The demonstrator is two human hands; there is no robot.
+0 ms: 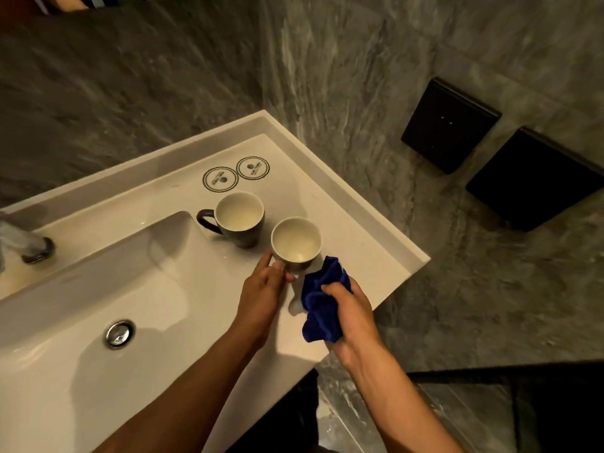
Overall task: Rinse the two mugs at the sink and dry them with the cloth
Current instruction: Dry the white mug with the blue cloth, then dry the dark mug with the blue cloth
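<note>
Two dark mugs with white insides stand upright on the white counter point(353, 243) right of the sink basin point(98, 289). The far mug point(240, 214) has its handle pointing left and nothing touches it. My left hand point(263, 291) grips the near mug point(295, 241) at its near side, thumb and fingers around the part facing me; its handle is hidden. My right hand point(351, 317) holds a bunched blue cloth point(323, 302), just right of the near mug and nearly touching it.
A chrome drain plug point(119, 333) sits in the basin, and a tap point(23, 240) stands at the left edge. Two round coasters point(235, 173) lie behind the mugs. The counter ends close on the right; two black boxes point(449, 124) are mounted on the grey wall.
</note>
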